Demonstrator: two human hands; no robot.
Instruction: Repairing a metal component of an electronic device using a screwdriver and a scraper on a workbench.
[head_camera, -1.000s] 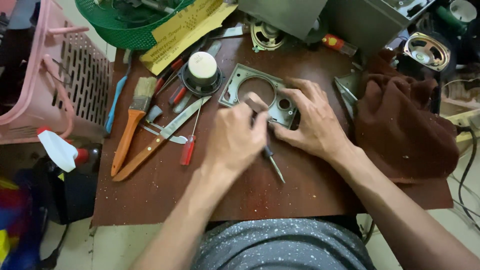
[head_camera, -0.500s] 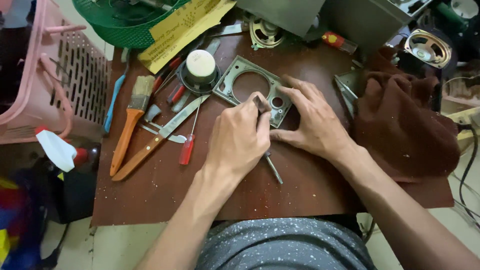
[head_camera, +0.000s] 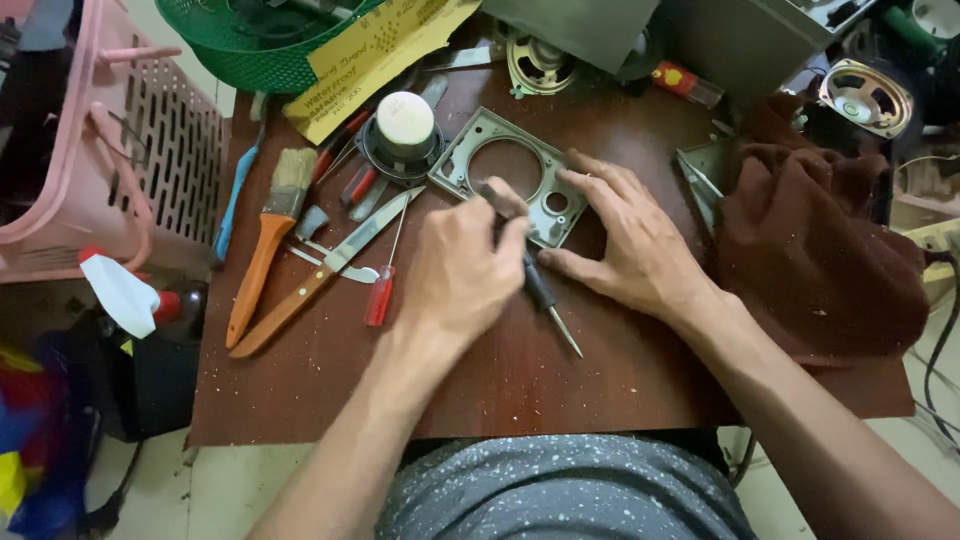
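Observation:
A grey metal speaker frame with a big round hole lies flat on the brown table. My left hand is closed around a dark-handled tool; its handle top shows at my fingers over the frame and its thin metal tip points toward me on the table. My right hand lies flat with fingers spread, pressing on the frame's right corner. What the tool touches under my hand is hidden.
Left of my hands lie a paint brush, a knife, a small red screwdriver and a round speaker part. A brown cloth is at the right, a pink basket at the left, a green basket behind.
My left hand with the tool has shifted slightly forward onto the frame. My right hand stays on the frame's corner.

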